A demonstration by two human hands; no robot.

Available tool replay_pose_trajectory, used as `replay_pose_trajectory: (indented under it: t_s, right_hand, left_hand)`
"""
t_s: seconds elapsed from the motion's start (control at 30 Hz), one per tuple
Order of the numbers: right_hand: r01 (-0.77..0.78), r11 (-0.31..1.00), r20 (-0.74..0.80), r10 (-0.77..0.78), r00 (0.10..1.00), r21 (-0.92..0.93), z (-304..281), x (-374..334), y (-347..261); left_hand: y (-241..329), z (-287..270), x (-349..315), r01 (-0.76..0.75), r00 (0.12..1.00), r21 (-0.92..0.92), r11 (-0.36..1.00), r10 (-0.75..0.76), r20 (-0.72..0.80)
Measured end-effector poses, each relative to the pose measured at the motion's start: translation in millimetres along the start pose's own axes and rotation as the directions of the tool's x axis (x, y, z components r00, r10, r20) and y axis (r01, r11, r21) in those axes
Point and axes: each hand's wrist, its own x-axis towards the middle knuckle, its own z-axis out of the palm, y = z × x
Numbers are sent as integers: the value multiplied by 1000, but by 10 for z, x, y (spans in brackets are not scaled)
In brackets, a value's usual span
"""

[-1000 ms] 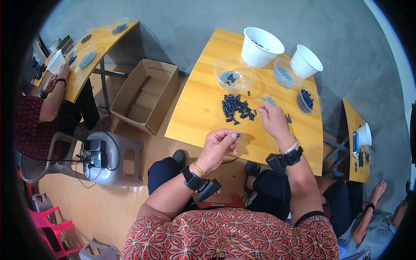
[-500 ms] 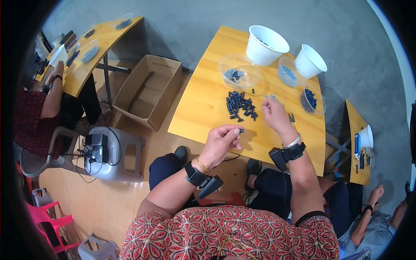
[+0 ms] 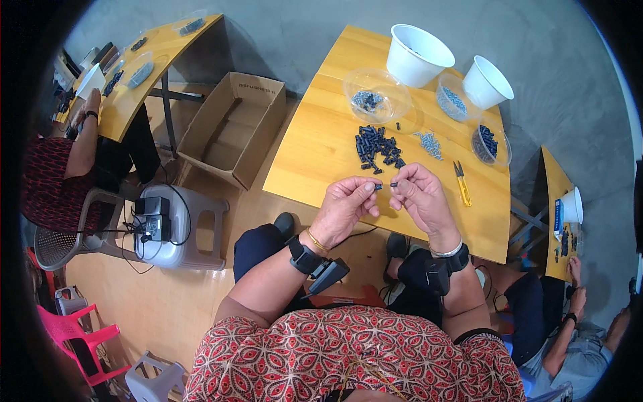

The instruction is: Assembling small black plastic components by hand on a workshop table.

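Observation:
My left hand (image 3: 345,206) pinches a small dark cylindrical piece (image 3: 378,187) between thumb and fingertips, above the table's near edge. Close beside it, my right hand (image 3: 425,201) is closed in a pinch on another small dark piece (image 3: 394,184). A narrow gap shows between the two pieces. Just beyond my fingers lies a pile of dark cylindrical parts (image 3: 376,144), with one loose part (image 3: 398,126) behind it. Right of that pile is a heap of small silvery pieces (image 3: 429,145), too fine to make out. Yellow-handled snips (image 3: 463,187) lie right of my right hand.
Clear bowls (image 3: 377,96) of small parts and white buckets (image 3: 420,57) stand on the table's far side. An open cardboard box (image 3: 231,130) sits on the floor at left, near a grey stool (image 3: 181,228). Other people work at tables on both sides.
My right hand has come back from the silvery heap toward my left hand, uncovering the heap and the snips. Its fingertips now face the piece in my left hand.

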Motion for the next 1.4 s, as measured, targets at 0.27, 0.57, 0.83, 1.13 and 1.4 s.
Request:
replay_pose_trajectory:
  t_s: [0.27, 0.57, 0.83, 1.13, 1.4]
  right_hand:
    - [-36, 995, 59, 30, 998, 93, -45, 13, 93]
    - [-29, 996, 32, 27, 999, 79, -55, 21, 152]
    - [85, 990, -20, -88, 996, -117, 37, -22, 170]
    - [140, 990, -128, -141, 982, -18, 63, -74, 306]
    - [133, 990, -108, -128, 986, 41, 61, -65, 298]
  left_hand:
    - [0, 10, -3, 0, 1000, 36, 999, 0, -7]
    - [-21, -16, 3, 3, 1000, 72, 997, -2, -9]
    - [-45, 32, -24, -59, 998, 155, 986, 64, -26]
    - [-82, 59, -17, -87, 992, 161, 983, 100, -71]
    - [-95, 17, -4, -78, 995, 124, 989, 85, -59]
